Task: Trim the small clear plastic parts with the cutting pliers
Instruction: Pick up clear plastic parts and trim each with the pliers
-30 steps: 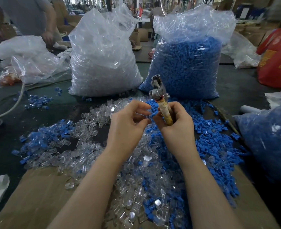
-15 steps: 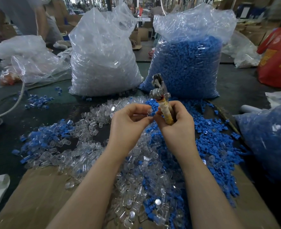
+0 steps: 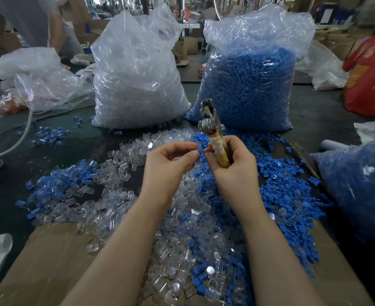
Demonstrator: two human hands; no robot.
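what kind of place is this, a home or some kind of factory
Most likely a factory or workshop floor, at a hand-finishing bench. Two big sacks, one of clear parts and one of blue parts, stand behind loose heaps, cardboard cartons stack up behind, and the right hand holds cutting pliers.

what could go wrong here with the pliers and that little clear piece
1. The right hand grips the pliers by the handles with the metal head pointing up, and its fingertips meet the left hand just below that head, so a finger could get nipped.
2. The left hand pinches a small clear part that is hard to see; if dropped, it would likely vanish into the mixed pile of clear and blue parts beneath.
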